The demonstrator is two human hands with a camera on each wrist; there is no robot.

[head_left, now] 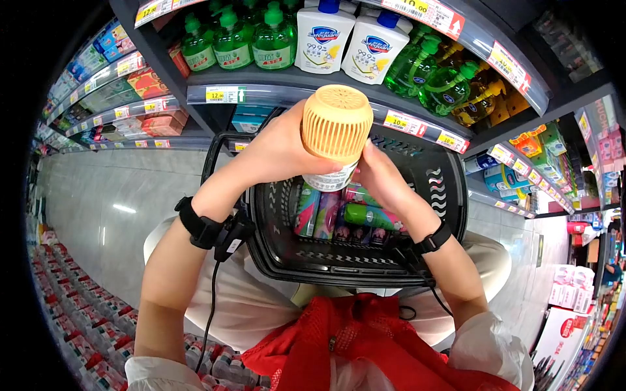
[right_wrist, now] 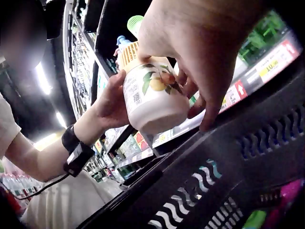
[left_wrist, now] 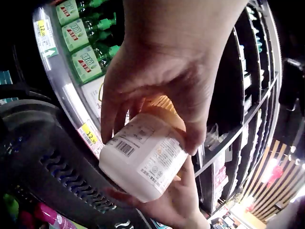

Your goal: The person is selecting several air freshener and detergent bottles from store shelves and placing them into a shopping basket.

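Observation:
A solid air freshener (head_left: 336,127), a white jar with a slotted yellow-orange lid, is held upright over the shopping basket in the head view. My left hand (head_left: 283,144) grips it from the left, fingers mostly hidden behind it. From the other side my right hand (head_left: 385,179) holds it, thumb near the lower edge of the lid. Small print and a barcode cover one side of the jar (left_wrist: 143,155) in the left wrist view. Orange fruit and leaves decorate the side of the jar (right_wrist: 157,98) seen in the right wrist view.
Below the hands, the black basket (head_left: 358,276) contains colourful packs (head_left: 308,208) and a green container (head_left: 372,216). Ahead, a shelf edge (head_left: 293,96) carries green pump bottles (head_left: 272,39) and white Safeguard bottles (head_left: 375,49). Bottled drinks (head_left: 72,306) stand at the lower left.

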